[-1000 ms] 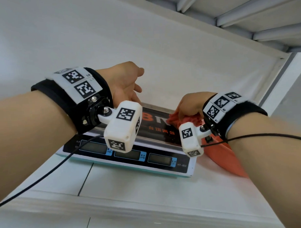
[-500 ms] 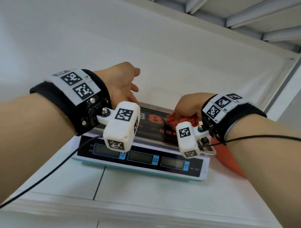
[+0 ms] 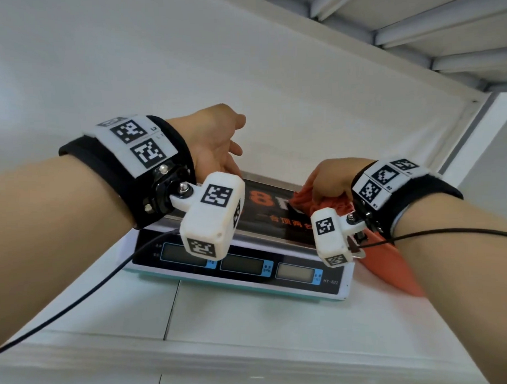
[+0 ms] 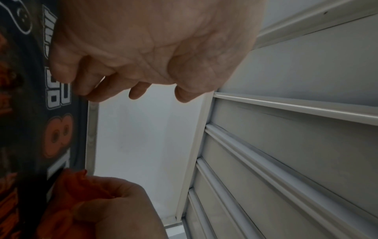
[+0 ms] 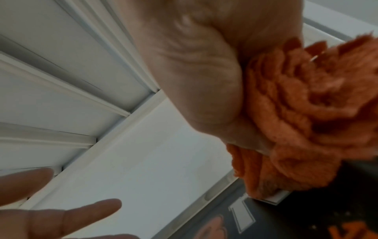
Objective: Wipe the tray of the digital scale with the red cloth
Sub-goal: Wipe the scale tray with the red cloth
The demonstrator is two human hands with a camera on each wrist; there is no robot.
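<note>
Right fingers (image 4: 114, 190) bunching red cloth (image 5: 296, 105) on scale tray (image 3: 264, 203), left fingers (image 4: 139, 92) loosely spread, wrist views only.

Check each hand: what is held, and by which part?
Right hand grips the red cloth by a bunched-up wad. Left hand holds nothing; its fingers hang relaxed over the tray.

A plain white wall (image 3: 126, 52) fills the upper left of the frame. Pale ribbed panels (image 3: 413, 22) cross the upper right. A white shelf (image 3: 251, 321) lies at the bottom.
</note>
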